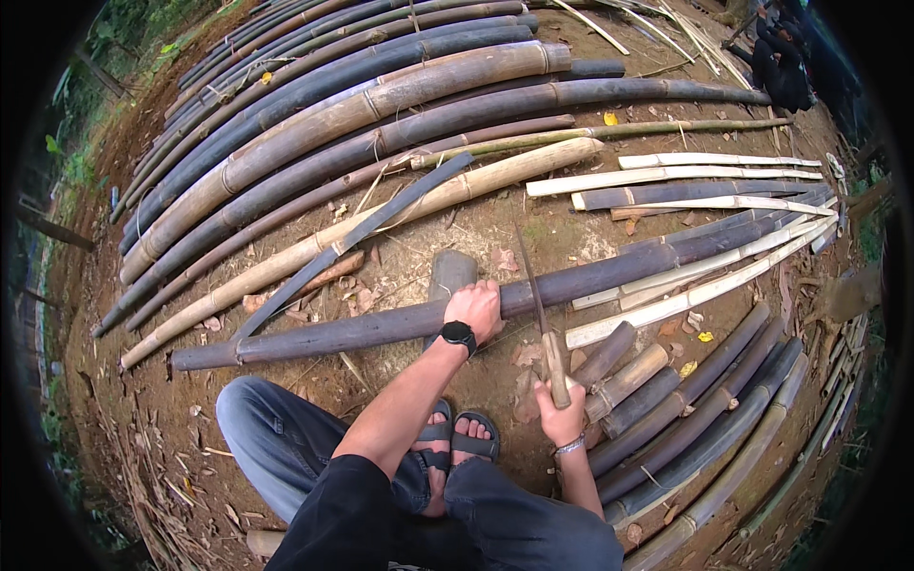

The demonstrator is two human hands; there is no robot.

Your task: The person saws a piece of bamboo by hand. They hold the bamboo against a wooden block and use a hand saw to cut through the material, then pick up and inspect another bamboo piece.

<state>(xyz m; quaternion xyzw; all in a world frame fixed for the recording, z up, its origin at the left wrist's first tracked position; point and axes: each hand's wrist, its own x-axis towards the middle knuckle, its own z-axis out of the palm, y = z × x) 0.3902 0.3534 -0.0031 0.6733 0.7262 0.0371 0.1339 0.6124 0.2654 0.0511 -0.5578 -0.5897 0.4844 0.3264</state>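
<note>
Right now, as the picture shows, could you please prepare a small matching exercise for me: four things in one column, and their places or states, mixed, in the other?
Things
1. black watch
2. right hand
3. sandals
4. left hand

Places or states
A. closed over the long dark bamboo pole
B. strapped around the left wrist
C. closed around the wooden handle of a long-bladed tool
D. side by side, with broad straps

Right pairs: 1-B, 2-C, 3-D, 4-A
</note>
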